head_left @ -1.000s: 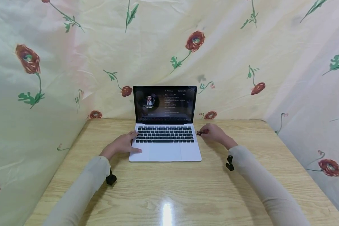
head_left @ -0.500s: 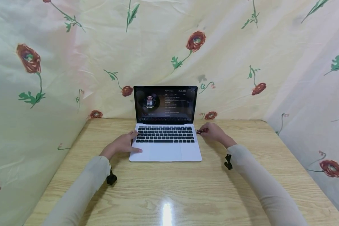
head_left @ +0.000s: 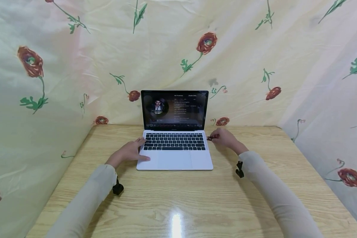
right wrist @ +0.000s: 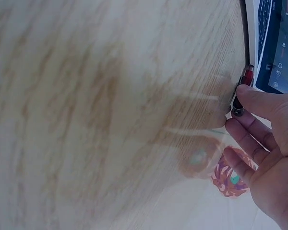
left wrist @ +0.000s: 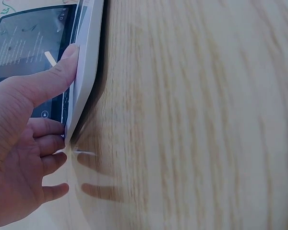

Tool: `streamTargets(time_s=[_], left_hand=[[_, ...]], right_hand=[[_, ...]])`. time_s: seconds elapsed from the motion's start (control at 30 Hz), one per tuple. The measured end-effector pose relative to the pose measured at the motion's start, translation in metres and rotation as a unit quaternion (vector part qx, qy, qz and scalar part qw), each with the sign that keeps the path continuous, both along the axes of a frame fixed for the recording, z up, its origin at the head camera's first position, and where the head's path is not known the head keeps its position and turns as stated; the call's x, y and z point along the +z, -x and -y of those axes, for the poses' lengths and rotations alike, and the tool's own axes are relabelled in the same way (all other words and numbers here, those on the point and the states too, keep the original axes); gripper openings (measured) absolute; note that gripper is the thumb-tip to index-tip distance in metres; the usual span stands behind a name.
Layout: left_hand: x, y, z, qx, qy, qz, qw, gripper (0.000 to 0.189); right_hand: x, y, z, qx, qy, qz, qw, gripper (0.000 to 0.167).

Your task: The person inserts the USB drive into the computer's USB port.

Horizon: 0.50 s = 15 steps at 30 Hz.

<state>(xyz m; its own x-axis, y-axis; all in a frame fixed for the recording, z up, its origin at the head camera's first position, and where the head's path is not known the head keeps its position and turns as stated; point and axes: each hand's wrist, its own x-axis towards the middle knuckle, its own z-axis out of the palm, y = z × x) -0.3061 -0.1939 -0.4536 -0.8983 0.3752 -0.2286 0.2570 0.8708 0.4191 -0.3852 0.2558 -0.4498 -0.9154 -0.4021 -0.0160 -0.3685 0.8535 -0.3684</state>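
A silver laptop (head_left: 175, 161) stands unfolded on the wooden table, its dark screen (head_left: 175, 110) showing a music player with lyrics. My left hand (head_left: 128, 152) rests at the laptop's left side, fingertips by the keyboard edge and thumb flat on the palm rest. In the left wrist view the thumb (left wrist: 62, 67) lies straight along the casing. My right hand (head_left: 226, 138) pinches a small red-and-black USB stick (right wrist: 247, 76) between thumb and fingers. The stick sits against the laptop's right edge; whether its plug is inside a port cannot be seen.
The wooden table (head_left: 178, 195) reaches toward me and to both sides of the laptop. A flowered cloth (head_left: 166, 49) hangs behind it and along both sides. Each wrist carries a black camera mount, one of them the left mount (head_left: 118, 188).
My right wrist and forearm have shifted slightly left, while the right fingers stay on the USB stick. The left hand and the laptop have kept their places.
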Motion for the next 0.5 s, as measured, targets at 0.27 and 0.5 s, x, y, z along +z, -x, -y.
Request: streamTargets(time_s=[0.27,0.5], left_hand=[[0.0005,-0.0012,0.0003,0.002,-0.002,0.0,1.0,0.109],[0.0011,-0.0007,0.0003,0.001,0.0,-0.004,1.0,0.11]], right_hand=[[0.002,-0.0006,0.0005,0.007,0.005,0.003,1.0,0.02],[0.0006,0.0029,0.0008,0.013,0.005,0.002,0.9999,0.021]])
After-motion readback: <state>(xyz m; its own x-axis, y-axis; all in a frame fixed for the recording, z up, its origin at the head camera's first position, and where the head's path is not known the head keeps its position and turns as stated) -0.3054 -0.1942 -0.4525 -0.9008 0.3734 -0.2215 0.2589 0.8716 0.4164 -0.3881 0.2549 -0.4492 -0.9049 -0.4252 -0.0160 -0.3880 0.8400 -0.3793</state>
